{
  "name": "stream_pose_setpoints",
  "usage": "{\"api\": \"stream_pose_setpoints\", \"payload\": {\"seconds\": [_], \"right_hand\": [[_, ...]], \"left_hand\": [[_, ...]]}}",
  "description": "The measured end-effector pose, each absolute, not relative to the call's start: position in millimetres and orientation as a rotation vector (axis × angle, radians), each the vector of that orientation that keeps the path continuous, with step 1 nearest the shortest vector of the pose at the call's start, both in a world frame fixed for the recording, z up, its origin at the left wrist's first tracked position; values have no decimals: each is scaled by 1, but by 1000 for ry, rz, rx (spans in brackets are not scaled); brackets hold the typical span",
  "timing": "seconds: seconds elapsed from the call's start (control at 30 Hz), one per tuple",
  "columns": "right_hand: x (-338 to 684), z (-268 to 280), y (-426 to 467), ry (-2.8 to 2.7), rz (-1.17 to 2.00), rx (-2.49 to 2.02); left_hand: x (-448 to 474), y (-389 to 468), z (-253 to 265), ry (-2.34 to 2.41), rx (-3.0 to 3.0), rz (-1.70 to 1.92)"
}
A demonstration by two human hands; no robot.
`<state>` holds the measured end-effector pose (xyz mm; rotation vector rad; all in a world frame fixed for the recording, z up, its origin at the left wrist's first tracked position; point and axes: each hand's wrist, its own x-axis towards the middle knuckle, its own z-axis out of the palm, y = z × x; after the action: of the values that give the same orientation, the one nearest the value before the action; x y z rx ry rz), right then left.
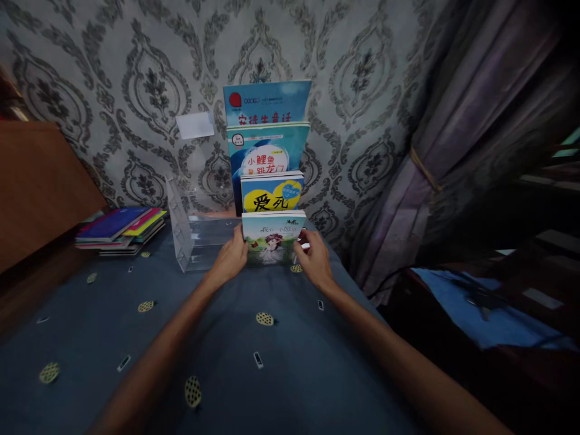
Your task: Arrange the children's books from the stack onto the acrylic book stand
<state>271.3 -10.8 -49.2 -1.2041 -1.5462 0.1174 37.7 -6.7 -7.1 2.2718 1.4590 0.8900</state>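
Note:
Both hands are at the front book (pixel 273 240), which has a pale blue and green cover with a drawn girl. My left hand (pixel 232 257) is closed on its left edge, and my right hand (pixel 314 258) pinches its right edge. The book stands upright at the front of a clear tiered rack (pixel 206 244). Behind it rise a blue book with a yellow patch (pixel 272 192), a teal book (pixel 267 145) and, tallest, a blue book with red lettering (pixel 267 99). Their lower parts are hidden by the books in front.
Left of the rack lies a stack of colourful books (pixel 120 229). A patterned dark blue cloth (pixel 217 350) covers the table, which meets a papered wall (pixel 154 90). A brown wooden panel (pixel 36 187) stands at far left; a tied curtain (pixel 399 199) hangs at right.

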Motion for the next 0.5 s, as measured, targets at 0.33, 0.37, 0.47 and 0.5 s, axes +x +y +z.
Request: {"api": "stream_pose_setpoints", "payload": {"seconds": [0.33, 0.37, 0.47, 0.5], "right_hand": [[271, -49, -17, -1528, 139, -1250], [271, -50, -21, -1513, 160, -1252], [270, -63, -37, -1467, 239, -1283], [271, -71, -42, -1481, 253, -1301]], "left_hand": [[33, -3, -18, 1394, 2249, 991], [30, -5, -20, 1397, 2253, 1007], [11, -19, -27, 1441, 2322, 1018], [1, -25, -30, 1451, 2368, 1009]]}}
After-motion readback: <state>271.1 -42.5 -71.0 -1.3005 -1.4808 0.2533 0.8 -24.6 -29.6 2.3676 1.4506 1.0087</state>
